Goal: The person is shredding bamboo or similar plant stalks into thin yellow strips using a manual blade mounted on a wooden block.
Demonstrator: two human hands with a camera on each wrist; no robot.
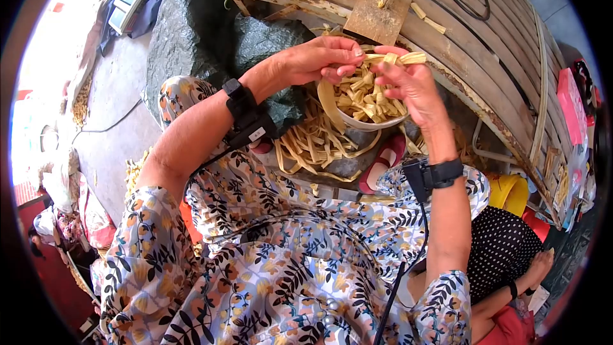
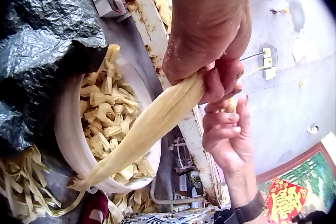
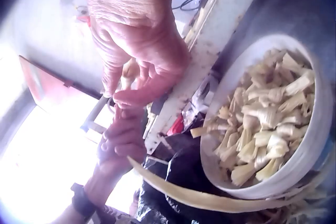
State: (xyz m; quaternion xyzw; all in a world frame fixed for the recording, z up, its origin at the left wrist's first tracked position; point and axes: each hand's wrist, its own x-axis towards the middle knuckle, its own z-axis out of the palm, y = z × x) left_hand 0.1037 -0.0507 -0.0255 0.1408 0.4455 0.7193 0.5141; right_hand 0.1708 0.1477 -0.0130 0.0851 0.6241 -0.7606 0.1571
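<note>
A long pale yellow strip (image 2: 152,121) hangs from the left hand (image 2: 210,29), whose fingers pinch its upper end; in the head view the left hand (image 1: 325,59) is over the bowl's far side. The right hand (image 1: 412,86) holds a folded, knotted piece (image 1: 408,58) between thumb and fingers, close to the left fingertips. Below both hands stands a white bowl (image 1: 367,126) filled with knotted yellow pieces (image 3: 262,113). In the right wrist view the right hand (image 3: 139,40) partly hides the piece it grips, and the left hand (image 3: 123,140) nearly touches it.
Loose strips (image 1: 313,144) lie on the floor beside the bowl, near a dark plastic sheet (image 1: 191,38). A slatted wooden surface with a rusty edge (image 1: 472,92) carries a board (image 1: 383,9), more yellow pieces and a cable. Another person's arm (image 1: 520,284) shows at lower right.
</note>
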